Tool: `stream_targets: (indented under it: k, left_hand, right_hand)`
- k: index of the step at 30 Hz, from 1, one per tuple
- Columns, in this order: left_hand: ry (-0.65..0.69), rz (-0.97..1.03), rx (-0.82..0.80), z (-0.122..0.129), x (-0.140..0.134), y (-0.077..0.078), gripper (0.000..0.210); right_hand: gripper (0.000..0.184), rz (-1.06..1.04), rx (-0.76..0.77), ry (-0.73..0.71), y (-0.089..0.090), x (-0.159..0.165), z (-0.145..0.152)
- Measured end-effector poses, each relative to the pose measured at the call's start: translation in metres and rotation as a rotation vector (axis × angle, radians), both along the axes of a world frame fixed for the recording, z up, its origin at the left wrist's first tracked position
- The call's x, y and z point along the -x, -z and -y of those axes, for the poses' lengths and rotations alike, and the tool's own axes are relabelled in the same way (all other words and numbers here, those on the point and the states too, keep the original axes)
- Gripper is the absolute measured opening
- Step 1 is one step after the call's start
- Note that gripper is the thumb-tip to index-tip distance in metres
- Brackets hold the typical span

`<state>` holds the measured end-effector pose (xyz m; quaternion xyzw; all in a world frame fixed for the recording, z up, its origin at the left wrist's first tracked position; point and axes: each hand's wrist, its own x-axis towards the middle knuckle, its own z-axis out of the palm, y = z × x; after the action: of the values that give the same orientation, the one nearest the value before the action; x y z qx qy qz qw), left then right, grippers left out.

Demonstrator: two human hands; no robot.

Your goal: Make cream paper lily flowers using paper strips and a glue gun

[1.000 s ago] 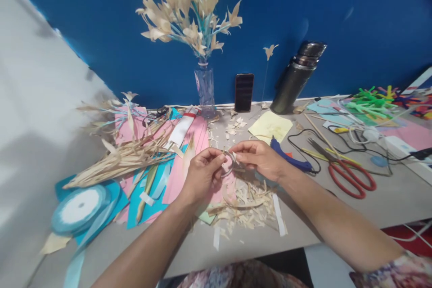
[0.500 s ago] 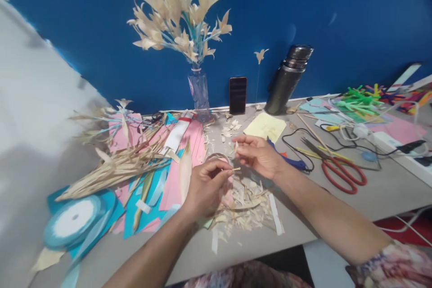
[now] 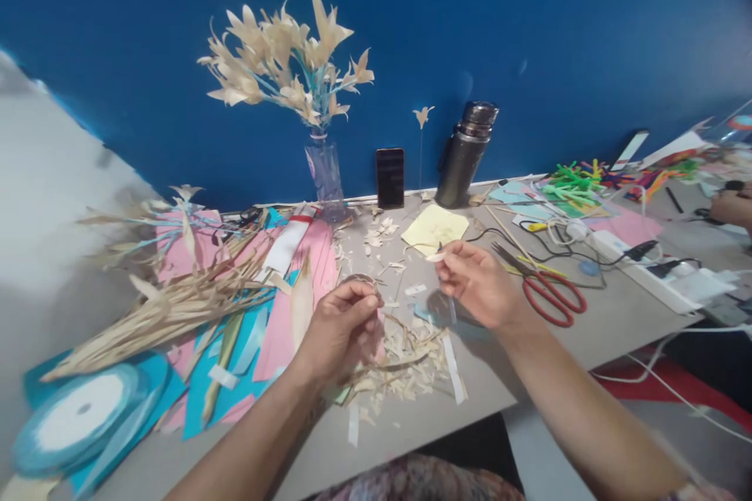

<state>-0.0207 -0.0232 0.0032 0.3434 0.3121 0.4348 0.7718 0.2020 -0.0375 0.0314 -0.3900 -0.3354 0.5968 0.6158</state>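
Observation:
My left hand (image 3: pixel 344 321) is closed in a pinch on a thin straw-coloured stem (image 3: pixel 377 287), mostly hidden by the fingers. To its right, my right hand (image 3: pixel 479 282) pinches a small pale husk petal (image 3: pixel 435 257) between thumb and forefinger. The hands are apart, both above the table. Below and between them lies a heap of pale husk scraps (image 3: pixel 411 360). A small blue tip shows beside the right fingertips; the rest of that blue tool is hidden by the hand.
Husk flowers (image 3: pixel 282 55) stand in a clear bottle (image 3: pixel 326 176) at the back, near a phone (image 3: pixel 390 178) and a dark flask (image 3: pixel 467 156). Red-handled scissors (image 3: pixel 552 293) lie right; a blue ribbon spool (image 3: pixel 82 415) and husk bundle (image 3: pixel 170 321) lie left. Another person's hand (image 3: pixel 734 207) is far right.
My hands have moved apart, the right one away to the right with the petal. The view has turned to the right, bringing another person's hand into sight.

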Motion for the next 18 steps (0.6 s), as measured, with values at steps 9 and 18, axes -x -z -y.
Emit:
stream_targets:
  k: [9, 18]
  left_hand:
    - [-0.117, -0.158, -0.149, 0.023, -0.011, -0.018, 0.027]
    - [-0.132, -0.266, -0.180, 0.028, -0.013, -0.024, 0.028]
  right_hand:
    - [0.022, -0.213, 0.003, 0.159, 0.018, 0.080, 0.032]
    - [0.011, 0.155, -0.151, 0.177, 0.029, 0.071, 0.048]
